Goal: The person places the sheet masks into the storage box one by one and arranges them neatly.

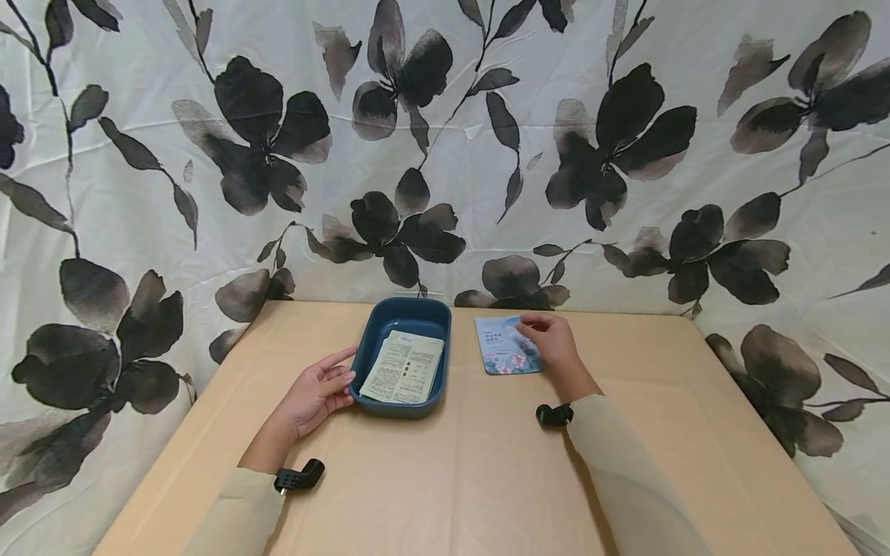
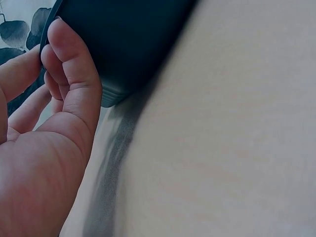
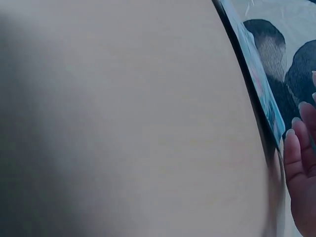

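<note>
A dark blue plastic bin (image 1: 402, 411) stands on the table, and a printed paper leaflet (image 1: 405, 367) lies inside it. My left hand (image 1: 316, 398) touches the bin's left wall with its fingers loosely bent. In the left wrist view the thumb of that hand (image 2: 64, 118) lies against the bin's side (image 2: 128, 44), close to the rim. To the right of the bin lies a light blue packet (image 1: 506, 351) with a floral print. The right hand (image 1: 552, 344) is over its upper right edge. In the right wrist view, loosely bent fingers (image 3: 293, 153) appear beside the packet's end (image 3: 264, 84).
The light wooden table (image 1: 452, 479) reaches back to a white cloth (image 1: 501, 232) with dark flower prints, which also hangs at both sides. Black wrist cameras (image 1: 299, 476) sit on both wrists above beige sleeves.
</note>
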